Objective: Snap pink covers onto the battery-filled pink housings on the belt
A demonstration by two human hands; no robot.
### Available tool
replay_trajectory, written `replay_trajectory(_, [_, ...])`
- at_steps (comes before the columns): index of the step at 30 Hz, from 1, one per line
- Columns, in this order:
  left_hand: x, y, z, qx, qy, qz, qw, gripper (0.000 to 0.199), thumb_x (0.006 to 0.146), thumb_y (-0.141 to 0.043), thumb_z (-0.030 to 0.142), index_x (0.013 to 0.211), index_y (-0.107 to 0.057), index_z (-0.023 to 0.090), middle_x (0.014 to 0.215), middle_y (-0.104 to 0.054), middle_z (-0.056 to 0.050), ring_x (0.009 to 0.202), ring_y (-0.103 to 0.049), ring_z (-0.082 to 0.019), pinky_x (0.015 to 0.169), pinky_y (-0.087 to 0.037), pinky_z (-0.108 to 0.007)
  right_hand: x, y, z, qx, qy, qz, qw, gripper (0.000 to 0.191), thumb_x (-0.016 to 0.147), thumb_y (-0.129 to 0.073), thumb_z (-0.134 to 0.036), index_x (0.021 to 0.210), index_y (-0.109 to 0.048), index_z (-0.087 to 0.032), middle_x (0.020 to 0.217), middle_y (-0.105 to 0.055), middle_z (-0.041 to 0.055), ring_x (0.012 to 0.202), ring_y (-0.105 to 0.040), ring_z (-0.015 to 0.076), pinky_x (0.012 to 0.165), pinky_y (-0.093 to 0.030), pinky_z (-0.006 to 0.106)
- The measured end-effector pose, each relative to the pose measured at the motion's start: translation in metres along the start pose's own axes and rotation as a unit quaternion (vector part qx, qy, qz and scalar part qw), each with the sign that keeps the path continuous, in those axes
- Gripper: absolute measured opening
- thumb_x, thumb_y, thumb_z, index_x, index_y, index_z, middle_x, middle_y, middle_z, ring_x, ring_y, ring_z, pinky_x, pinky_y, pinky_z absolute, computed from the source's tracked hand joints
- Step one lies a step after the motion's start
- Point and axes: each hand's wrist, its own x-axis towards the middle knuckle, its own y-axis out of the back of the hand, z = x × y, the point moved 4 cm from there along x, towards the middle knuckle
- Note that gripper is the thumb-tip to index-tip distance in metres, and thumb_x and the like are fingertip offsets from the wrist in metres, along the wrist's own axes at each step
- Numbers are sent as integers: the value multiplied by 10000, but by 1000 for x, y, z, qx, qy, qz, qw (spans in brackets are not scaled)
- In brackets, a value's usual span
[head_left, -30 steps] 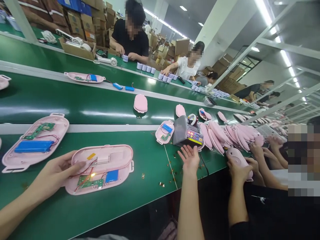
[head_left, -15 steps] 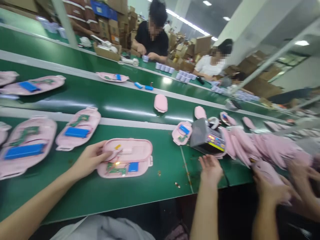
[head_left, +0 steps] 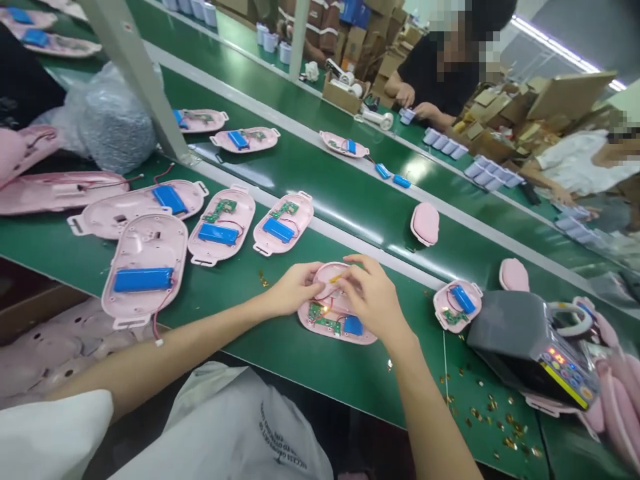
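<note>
A pink shell half is tilted up over a matching lower shell half. The fingers of my left hand are closed on the upper half's left edge. My right hand grips its right side, fingertips beside a small yellow strip on the inner face. Inside the lower half lie a green circuit board with a lit spot and a blue battery. Thin red wires show between the halves. My right hand hides part of the upper half.
Several open pink shells with blue batteries lie to the left. A grey device with a lit display stands at right, near scattered gold-coloured scraps. Bubble wrap sits by a metal post. People work across the line.
My right hand has come from beside the grey device onto the upper shell half. My left hand still holds that half. The view has swung left.
</note>
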Motion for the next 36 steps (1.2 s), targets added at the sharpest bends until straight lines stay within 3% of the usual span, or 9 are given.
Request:
replay_trajectory(6, [1,2,-2,5,-2,26,1000,275,735,-542,135,973,-676,105,844,-697,-30,774,-652,-165,687,-506,-239,4,-7,-6,-80,40,-30,996,174,948,-485,-262,836,-607,-210,1182,-608,68,1072,-562,227,916,-460,403])
replay_trajectory(11, [-1,0,0,-36,-8,15,999,277,697,-517,88,931,-664,105,769,-659,-2,704,-613,-126,630,-476,-197,6,-11,-8,-133,24,1,991,172,921,-491,-246,815,-622,-210,1094,-635,51,981,-567,210,781,-455,341])
replay_trajectory(16, [-1,1,0,5,-23,7,1000,308,687,-506,86,952,-661,104,745,-632,5,672,-565,-118,589,-442,-192,9,-9,-9,-154,-12,34,987,160,830,-628,-267,687,-603,-202,958,-666,21,880,-576,185,672,-406,298])
replay_trajectory(23, [-1,5,-7,18,-10,18,1000,222,708,-551,149,900,-649,94,765,-656,-21,701,-601,-150,633,-459,-227,24,-10,-18,-204,-53,-69,975,237,773,-692,-277,627,-527,-189,782,-628,9,755,-548,162,586,-298,282])
replay_trajectory(29, [-4,3,-6,0,5,20,1000,260,717,-559,160,962,-634,120,793,-660,-17,707,-613,-147,619,-484,-224,35,17,2,-111,-144,-66,981,266,681,-739,-280,738,-487,-218,639,-574,-54,594,-499,136,573,-297,258])
replay_trajectory(32, [-4,4,-3,33,2,49,998,243,716,-574,197,944,-626,130,797,-652,-13,710,-603,-160,621,-485,-241,35,21,13,-36,-128,-71,989,165,701,-700,-215,777,-555,-217,724,-649,-37,687,-584,148,647,-360,263])
replay_trajectory(36, [-4,5,4,115,-5,40,993,268,789,-628,330,968,-658,133,871,-676,-33,806,-615,-196,712,-487,-270,28,14,16,4,-105,-63,992,71,754,-674,-233,774,-606,-227,772,-678,-47,750,-623,138,711,-413,261])
